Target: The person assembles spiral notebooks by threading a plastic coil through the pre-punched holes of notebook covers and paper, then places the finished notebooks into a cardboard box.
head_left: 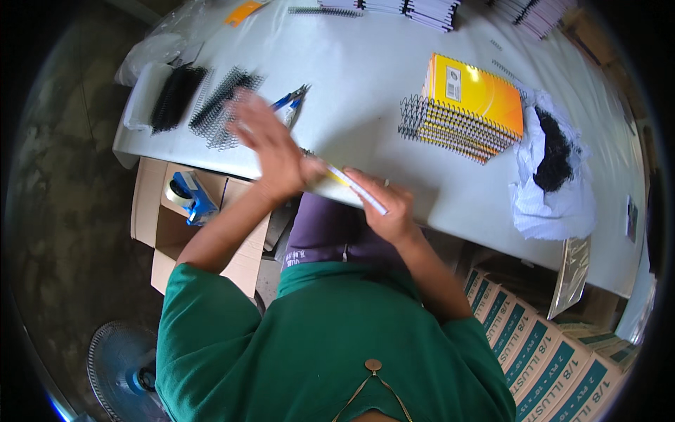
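White worktable (394,63) in bright light, dark mottled concrete floor (63,211), open cardboard box (151,211) under table edge, blue fan (116,366) on floor, stacked cartons (548,359) at right

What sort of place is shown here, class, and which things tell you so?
Probably a small notebook-binding workshop: a stack of spiral-bound notebooks, loose black binding coils on the white table, and cardboard boxes beside it.

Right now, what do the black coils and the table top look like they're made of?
Black coils: probably thin coated wire, judging by the fine, evenly spaced loops with a slight sheen. Table top: smooth white plastic or laminate, with a matte finish and soft glare.
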Tool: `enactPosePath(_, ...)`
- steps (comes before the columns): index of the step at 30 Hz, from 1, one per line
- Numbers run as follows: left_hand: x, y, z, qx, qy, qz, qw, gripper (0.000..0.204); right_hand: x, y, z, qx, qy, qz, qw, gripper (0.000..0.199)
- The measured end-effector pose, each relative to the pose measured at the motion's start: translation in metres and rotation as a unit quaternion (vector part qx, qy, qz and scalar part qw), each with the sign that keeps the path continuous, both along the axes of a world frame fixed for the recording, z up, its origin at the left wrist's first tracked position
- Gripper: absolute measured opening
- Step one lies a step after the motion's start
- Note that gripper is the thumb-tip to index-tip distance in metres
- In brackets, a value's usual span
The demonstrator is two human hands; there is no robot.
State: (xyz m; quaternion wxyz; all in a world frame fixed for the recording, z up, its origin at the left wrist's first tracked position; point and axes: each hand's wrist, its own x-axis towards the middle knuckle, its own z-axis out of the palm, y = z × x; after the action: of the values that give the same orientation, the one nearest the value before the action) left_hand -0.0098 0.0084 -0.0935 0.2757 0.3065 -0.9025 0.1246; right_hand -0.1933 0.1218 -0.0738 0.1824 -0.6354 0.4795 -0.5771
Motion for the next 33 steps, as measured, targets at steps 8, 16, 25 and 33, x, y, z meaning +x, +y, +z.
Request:
enactPosePath(8,-0.019,0.002,0.038,-0.088,0.1,0.007,0.991,0.097,-0.006,-0.001,0.001,-0.026,0.034,0.053,0.998,0.041)
enactPosePath(16,-0.028,-0.019,0.072,-0.165,0.147,0.024,0.975,0.103,-0.006,-0.002,-0.005,-0.01,-0.028,0.004,1.0,0.04)
enactPosePath(25,-0.01,0.035,0.007,-0.032,-0.021,-0.083,0.996,0.104,-0.003,-0.003,-0.005,-0.05,-0.01,-0.012,0.999,0.032)
enactPosePath(33,-0.005,0.034,-0.026,0.03,0.027,-0.085,0.996,0.11,0.003,0.004,-0.005,-0.009,0.003,-0.047,0.999,0.03)
